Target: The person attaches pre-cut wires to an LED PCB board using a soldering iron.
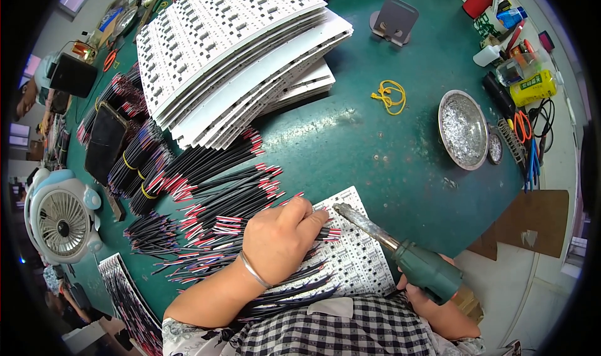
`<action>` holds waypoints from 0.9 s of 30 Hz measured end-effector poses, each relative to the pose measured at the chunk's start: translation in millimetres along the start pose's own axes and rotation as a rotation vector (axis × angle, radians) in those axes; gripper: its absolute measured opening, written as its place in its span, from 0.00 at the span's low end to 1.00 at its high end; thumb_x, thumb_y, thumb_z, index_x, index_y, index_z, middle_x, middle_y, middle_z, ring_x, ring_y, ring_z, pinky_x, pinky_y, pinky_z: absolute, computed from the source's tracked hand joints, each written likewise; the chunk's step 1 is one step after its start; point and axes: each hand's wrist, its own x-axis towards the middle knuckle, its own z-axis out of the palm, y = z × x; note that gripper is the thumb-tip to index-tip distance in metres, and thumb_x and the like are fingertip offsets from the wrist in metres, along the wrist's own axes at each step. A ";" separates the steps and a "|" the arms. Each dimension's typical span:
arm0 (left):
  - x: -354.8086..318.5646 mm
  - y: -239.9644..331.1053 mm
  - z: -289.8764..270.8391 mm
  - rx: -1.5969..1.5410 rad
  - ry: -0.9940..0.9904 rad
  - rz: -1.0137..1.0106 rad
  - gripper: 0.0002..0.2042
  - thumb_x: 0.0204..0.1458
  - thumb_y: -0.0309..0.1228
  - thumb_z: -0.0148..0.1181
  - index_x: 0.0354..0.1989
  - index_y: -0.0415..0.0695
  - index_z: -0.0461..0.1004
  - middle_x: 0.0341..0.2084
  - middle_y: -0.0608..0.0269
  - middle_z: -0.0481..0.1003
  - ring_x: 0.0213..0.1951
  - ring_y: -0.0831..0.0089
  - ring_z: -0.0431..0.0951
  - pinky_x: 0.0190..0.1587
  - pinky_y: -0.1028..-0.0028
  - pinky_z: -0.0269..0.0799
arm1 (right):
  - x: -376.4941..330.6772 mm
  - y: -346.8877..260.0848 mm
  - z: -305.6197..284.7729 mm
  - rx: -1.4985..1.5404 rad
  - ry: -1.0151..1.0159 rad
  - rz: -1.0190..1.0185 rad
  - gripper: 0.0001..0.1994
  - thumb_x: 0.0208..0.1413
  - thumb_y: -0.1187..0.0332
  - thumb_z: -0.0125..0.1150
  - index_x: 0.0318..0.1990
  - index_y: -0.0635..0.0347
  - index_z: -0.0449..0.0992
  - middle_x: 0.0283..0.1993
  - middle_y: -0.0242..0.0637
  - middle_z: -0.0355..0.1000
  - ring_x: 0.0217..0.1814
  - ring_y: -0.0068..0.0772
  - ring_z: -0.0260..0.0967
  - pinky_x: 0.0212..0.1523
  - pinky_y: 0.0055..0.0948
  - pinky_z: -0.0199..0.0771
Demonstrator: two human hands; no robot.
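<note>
A white circuit board (369, 256) with rows of small black parts lies in front of me, black wires along its left side. My left hand (278, 234) is closed in a pinch over the board's left edge, on a black wire with red and white ends; the fingertips partly hide it. My right hand (408, 283) grips a green-handled soldering iron (432, 273), and the handle covers most of its fingers. The iron's thick, tarnished tip points left and stops close to my left fingertips, over the board's upper part. I cannot tell whether it touches.
A tall stack of circuit boards (231, 43) stands at the far left, with bundled wires (141, 159) beside it. Farther left is a small fan (62, 224). To the right sit a metal bowl (463, 130) of silvery bits, a yellow cord (391, 96) and a phone stand (395, 21).
</note>
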 end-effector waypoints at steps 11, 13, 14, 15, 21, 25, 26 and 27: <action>0.5 -1.6 -0.4 -0.017 -0.008 0.004 0.22 0.27 0.33 0.71 0.39 0.50 0.79 0.29 0.66 0.69 0.24 0.69 0.73 0.24 0.71 0.69 | -5.2 -4.3 9.4 -0.043 0.111 0.137 0.15 0.49 0.72 0.63 0.45 0.66 0.75 0.40 0.40 0.74 0.35 0.34 0.73 0.39 0.31 0.73; 1.3 -1.5 -0.7 -0.019 -0.008 0.005 0.22 0.28 0.33 0.71 0.38 0.50 0.79 0.29 0.66 0.69 0.24 0.69 0.73 0.24 0.71 0.69 | -6.0 -2.0 9.6 -0.062 0.114 0.163 0.15 0.43 0.75 0.67 0.42 0.61 0.78 0.45 0.41 0.75 0.44 0.41 0.74 0.45 0.35 0.73; 2.5 -1.1 -1.3 -0.006 0.000 0.012 0.15 0.36 0.30 0.65 0.37 0.49 0.79 0.28 0.67 0.69 0.24 0.72 0.73 0.23 0.73 0.69 | -4.8 0.6 9.0 -0.096 0.117 0.084 0.15 0.49 0.70 0.64 0.45 0.65 0.75 0.39 0.40 0.75 0.35 0.34 0.73 0.37 0.31 0.73; 3.2 -0.7 -1.6 0.006 0.009 0.020 0.10 0.43 0.28 0.58 0.36 0.48 0.79 0.27 0.68 0.68 0.24 0.75 0.74 0.23 0.74 0.69 | -3.2 2.1 8.2 -0.131 0.121 0.006 0.17 0.55 0.65 0.60 0.47 0.70 0.72 0.34 0.39 0.74 0.26 0.28 0.73 0.30 0.26 0.74; 0.3 -0.9 -0.4 0.001 -0.018 -0.012 0.21 0.27 0.31 0.71 0.38 0.51 0.79 0.29 0.67 0.69 0.24 0.69 0.73 0.25 0.71 0.70 | 3.9 -21.9 -3.0 0.162 0.112 0.297 0.13 0.45 0.73 0.63 0.41 0.59 0.79 0.41 0.39 0.77 0.40 0.43 0.75 0.43 0.35 0.73; 3.1 -1.7 -1.4 0.004 0.020 0.025 0.09 0.44 0.28 0.58 0.35 0.48 0.79 0.28 0.68 0.69 0.24 0.73 0.74 0.23 0.73 0.70 | 5.1 -16.4 -0.2 0.068 0.105 0.170 0.13 0.46 0.74 0.63 0.42 0.59 0.79 0.42 0.39 0.77 0.39 0.41 0.75 0.43 0.35 0.73; 3.0 -2.5 -1.0 0.003 0.020 0.033 0.09 0.44 0.28 0.58 0.35 0.48 0.79 0.28 0.68 0.69 0.24 0.73 0.74 0.23 0.73 0.70 | 6.6 -16.7 0.2 0.038 0.103 0.140 0.13 0.46 0.74 0.64 0.42 0.59 0.79 0.43 0.39 0.77 0.40 0.41 0.75 0.43 0.34 0.73; 3.0 -2.9 -0.7 0.001 0.019 0.040 0.09 0.43 0.28 0.58 0.35 0.49 0.78 0.28 0.68 0.69 0.24 0.73 0.74 0.23 0.73 0.70 | 7.3 -16.8 0.4 0.008 0.100 0.111 0.13 0.45 0.74 0.64 0.42 0.60 0.78 0.43 0.39 0.77 0.41 0.41 0.74 0.44 0.34 0.73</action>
